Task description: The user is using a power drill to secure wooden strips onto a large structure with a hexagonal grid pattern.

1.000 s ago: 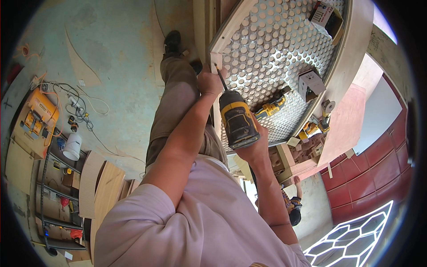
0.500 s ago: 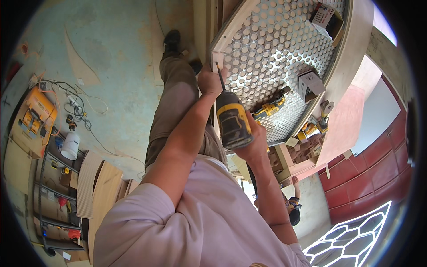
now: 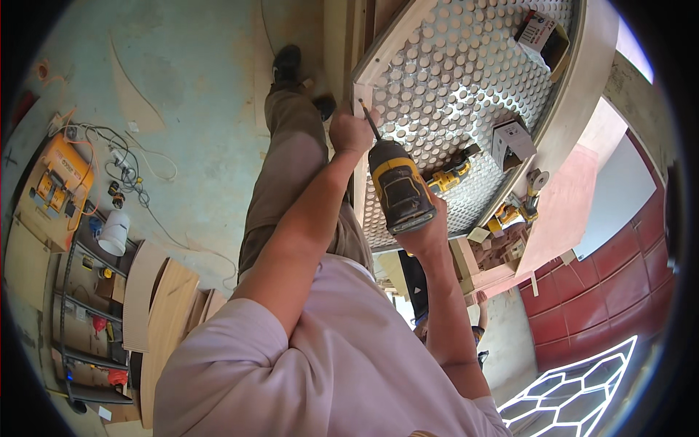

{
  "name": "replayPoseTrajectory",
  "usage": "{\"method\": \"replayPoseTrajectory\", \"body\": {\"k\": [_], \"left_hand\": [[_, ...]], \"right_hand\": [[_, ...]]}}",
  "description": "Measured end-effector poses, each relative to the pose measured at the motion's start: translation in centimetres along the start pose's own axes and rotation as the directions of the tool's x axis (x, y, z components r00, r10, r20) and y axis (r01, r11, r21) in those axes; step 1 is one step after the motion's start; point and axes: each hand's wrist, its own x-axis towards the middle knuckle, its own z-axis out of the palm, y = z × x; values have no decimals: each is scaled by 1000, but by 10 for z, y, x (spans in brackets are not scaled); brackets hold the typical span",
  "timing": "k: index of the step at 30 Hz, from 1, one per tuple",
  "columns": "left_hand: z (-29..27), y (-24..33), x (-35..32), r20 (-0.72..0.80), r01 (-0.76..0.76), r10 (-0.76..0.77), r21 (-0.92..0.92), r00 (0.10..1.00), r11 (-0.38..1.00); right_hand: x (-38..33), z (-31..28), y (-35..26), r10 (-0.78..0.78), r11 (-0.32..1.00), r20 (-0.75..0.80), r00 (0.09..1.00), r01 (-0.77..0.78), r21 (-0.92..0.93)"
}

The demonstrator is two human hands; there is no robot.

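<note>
A yellow and black cordless drill [image 3: 400, 186] is held by its handle in my right hand [image 3: 424, 231], closed behind its body. Its long thin bit [image 3: 370, 119] points away from me, with the tip at the corner of a wooden frame [image 3: 397, 44]. My left hand [image 3: 351, 132] is closed on the frame's near side, just beside the bit; some of its fingers are hidden behind the wood. Inside the frame lies a silvery panel covered with round holes [image 3: 437, 80].
Another yellow and black power tool [image 3: 450, 173] and two small boxes [image 3: 512, 142] lie on the panel. An angle grinder [image 3: 535, 191] rests by the right rim. On the floor at left are an orange machine [image 3: 67, 171], cables and a white bucket [image 3: 114, 233]. Another person [image 3: 480, 320] is partly visible behind.
The drill and my right hand have shifted slightly right, and the drill leans more. My left hand stays at the frame. The whole view has moved a little.
</note>
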Motion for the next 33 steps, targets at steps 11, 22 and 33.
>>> {"method": "replayPoseTrajectory", "body": {"k": [11,22,33], "left_hand": [[0,0,2,45,52,-52,17,998,999],[3,-5,5,33,-27,27,12,999,1000],[-3,6,3,52,73,-74,23,996,997]], "right_hand": [[5,0,-4,-15,1000,-20,1000,16,15],[7,-3,-6,1,996,7,1000,-1,-87],[12,-5,7,-54,996,-8,999,53,-69]]}}
